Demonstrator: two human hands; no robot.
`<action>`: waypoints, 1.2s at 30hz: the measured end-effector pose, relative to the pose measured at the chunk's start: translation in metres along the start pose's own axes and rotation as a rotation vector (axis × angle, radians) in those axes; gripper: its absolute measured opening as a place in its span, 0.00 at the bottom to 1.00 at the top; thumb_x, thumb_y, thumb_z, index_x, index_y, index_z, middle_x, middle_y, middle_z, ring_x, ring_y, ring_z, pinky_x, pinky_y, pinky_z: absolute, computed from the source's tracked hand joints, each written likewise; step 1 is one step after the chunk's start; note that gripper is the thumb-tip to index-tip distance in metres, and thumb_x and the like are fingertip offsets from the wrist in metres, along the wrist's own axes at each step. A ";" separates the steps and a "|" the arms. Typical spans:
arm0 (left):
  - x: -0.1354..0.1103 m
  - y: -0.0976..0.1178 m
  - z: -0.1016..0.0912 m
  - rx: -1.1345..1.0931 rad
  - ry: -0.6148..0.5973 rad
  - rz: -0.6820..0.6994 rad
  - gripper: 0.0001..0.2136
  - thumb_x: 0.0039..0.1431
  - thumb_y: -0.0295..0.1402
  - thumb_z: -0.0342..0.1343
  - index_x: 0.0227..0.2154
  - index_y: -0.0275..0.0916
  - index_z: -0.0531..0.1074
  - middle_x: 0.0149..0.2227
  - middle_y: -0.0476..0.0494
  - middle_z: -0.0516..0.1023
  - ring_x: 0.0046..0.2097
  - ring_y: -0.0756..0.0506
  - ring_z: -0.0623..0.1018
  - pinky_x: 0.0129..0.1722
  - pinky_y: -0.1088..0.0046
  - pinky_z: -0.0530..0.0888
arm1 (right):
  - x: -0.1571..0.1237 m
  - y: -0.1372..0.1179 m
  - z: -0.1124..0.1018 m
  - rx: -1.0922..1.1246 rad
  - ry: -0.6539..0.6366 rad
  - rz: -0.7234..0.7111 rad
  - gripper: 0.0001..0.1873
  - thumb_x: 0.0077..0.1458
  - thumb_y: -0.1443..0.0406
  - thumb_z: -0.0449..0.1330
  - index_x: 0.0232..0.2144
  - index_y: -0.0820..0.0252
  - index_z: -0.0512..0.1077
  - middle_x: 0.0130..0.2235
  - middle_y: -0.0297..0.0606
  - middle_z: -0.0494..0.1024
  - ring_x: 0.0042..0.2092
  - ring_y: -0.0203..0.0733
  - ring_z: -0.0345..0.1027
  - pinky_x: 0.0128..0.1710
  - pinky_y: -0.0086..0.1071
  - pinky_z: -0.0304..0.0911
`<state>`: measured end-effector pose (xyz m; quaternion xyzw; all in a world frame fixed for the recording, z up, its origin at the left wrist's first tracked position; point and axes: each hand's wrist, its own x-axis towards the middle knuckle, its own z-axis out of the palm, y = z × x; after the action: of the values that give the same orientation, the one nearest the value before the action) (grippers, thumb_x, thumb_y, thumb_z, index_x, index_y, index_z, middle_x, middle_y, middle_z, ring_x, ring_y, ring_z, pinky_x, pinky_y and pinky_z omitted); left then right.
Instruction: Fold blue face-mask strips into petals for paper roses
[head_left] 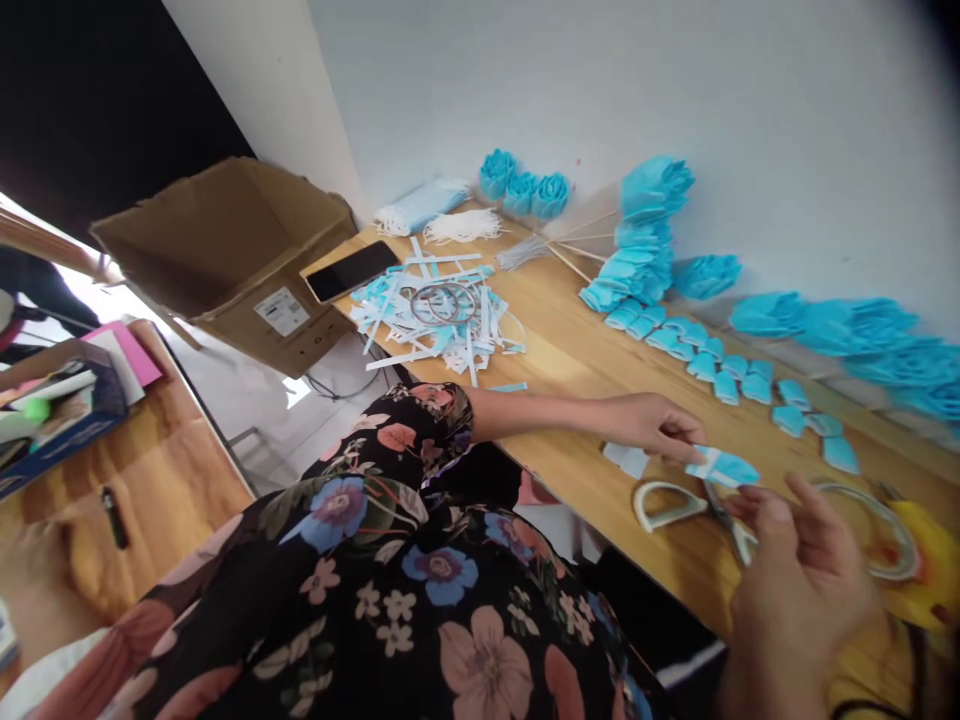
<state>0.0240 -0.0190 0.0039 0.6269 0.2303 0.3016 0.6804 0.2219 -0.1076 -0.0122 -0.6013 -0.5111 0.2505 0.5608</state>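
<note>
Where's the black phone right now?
In the head view, the phone lies left of centre, on the left end of the wooden table, between the open cardboard box and the pile of blue and white strips.

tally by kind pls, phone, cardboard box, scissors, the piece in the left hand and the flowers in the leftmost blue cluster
black rectangular phone: 1
open brown cardboard box: 1
white-handled scissors: 1
thin blue-and-white piece in left hand: 1
blue ruffled flowers, leftmost cluster: 3
total: 7
</note>
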 end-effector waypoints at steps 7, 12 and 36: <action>-0.029 0.031 -0.004 0.250 0.195 -0.007 0.11 0.56 0.38 0.63 0.25 0.35 0.74 0.24 0.50 0.74 0.27 0.53 0.71 0.29 0.76 0.65 | -0.011 0.016 -0.031 -0.092 0.067 0.043 0.29 0.51 0.47 0.64 0.50 0.58 0.77 0.39 0.46 0.82 0.36 0.48 0.77 0.42 0.51 0.73; -0.064 0.020 -0.010 0.296 0.460 -0.181 0.11 0.54 0.38 0.62 0.27 0.34 0.76 0.21 0.50 0.73 0.24 0.54 0.69 0.26 0.78 0.64 | -0.022 0.030 -0.040 -0.072 0.056 0.101 0.27 0.55 0.51 0.62 0.50 0.64 0.76 0.41 0.49 0.83 0.43 0.49 0.78 0.49 0.47 0.72; 0.107 0.011 0.036 -0.136 0.603 -0.498 0.08 0.57 0.33 0.63 0.26 0.35 0.73 0.20 0.47 0.75 0.20 0.54 0.69 0.21 0.79 0.64 | -0.023 0.028 -0.051 -0.041 -0.149 -0.127 0.13 0.63 0.63 0.54 0.40 0.56 0.79 0.40 0.41 0.83 0.43 0.45 0.76 0.47 0.39 0.69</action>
<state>0.1241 0.0302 0.0257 0.3887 0.5442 0.3123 0.6747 0.2678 -0.1456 -0.0316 -0.5587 -0.5933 0.2479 0.5238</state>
